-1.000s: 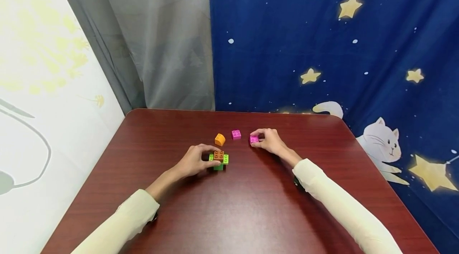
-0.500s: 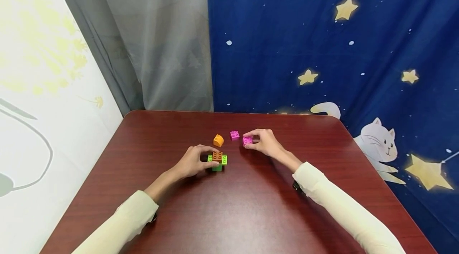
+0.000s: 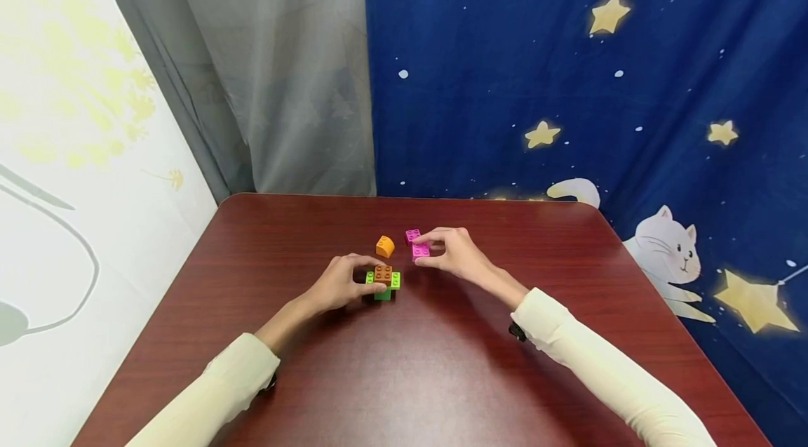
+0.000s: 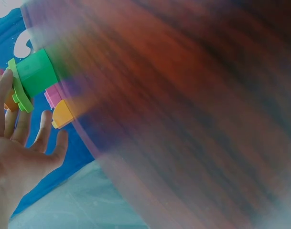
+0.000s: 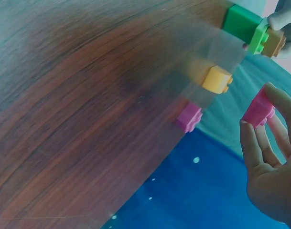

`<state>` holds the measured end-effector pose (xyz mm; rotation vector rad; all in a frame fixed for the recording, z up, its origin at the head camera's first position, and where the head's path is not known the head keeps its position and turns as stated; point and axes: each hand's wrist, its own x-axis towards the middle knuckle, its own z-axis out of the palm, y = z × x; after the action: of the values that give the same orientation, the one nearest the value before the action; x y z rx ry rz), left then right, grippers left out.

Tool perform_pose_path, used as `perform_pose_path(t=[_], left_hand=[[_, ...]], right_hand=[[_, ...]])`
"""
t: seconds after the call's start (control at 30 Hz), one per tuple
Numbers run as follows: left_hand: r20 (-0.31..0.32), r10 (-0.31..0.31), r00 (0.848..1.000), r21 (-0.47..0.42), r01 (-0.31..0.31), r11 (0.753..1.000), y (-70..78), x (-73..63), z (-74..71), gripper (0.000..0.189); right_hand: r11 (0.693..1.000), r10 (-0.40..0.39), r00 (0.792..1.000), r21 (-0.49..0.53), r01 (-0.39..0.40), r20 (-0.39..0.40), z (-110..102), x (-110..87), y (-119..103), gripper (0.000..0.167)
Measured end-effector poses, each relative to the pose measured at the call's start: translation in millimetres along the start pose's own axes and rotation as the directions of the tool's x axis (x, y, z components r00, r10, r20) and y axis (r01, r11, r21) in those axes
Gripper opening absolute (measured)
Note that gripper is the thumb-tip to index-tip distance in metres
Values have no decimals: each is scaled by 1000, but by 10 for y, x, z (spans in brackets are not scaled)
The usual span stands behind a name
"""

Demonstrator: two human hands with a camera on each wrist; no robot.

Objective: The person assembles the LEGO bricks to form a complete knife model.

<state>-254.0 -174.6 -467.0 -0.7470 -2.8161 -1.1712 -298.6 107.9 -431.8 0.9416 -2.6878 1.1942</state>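
Observation:
My left hand (image 3: 341,284) grips the brown brick (image 3: 383,274) between thumb and fingers. That brick tops a small stack, over a lime green plate-like brick (image 3: 395,281) and a darker green brick (image 4: 37,71). In my right hand (image 3: 457,255) a pink brick (image 5: 259,107) is pinched between thumb and fingertips, lifted off the table in the right wrist view. Another pink brick (image 5: 189,117) sits on the table just behind it, partly covered by the right fingers in the head view. An orange brick with a curved side (image 3: 385,246) stands between the stack and the back edge.
The dark red wooden table (image 3: 379,377) reaches back to a grey curtain (image 3: 297,82) and a blue star-patterned curtain (image 3: 480,82). A white patterned cloth (image 3: 76,222) hangs along the left side.
My right hand has moved left with the pink brick, nearing the stack and overlapping the other pink brick. My left hand stays on the stack.

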Motion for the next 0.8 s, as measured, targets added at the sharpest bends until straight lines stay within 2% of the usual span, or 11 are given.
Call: perform_pose_path(t=[0.33,0.57,0.8], left_hand=[[5,5,1000,-6,-5,1000,-8,9,-6,42],[4,18,1000,-8,-18,1000,-27,11,-5,40],[6,25,1000,-14,-25,1000,-38,18,-5,41]], right_hand=[[985,-84,996,-150,89,38,34,17,-210,41],[978,-133,988,-148,144,76,101,8,-337,39],[980,-156,985,-114,164,72,181,28,-414,40]])
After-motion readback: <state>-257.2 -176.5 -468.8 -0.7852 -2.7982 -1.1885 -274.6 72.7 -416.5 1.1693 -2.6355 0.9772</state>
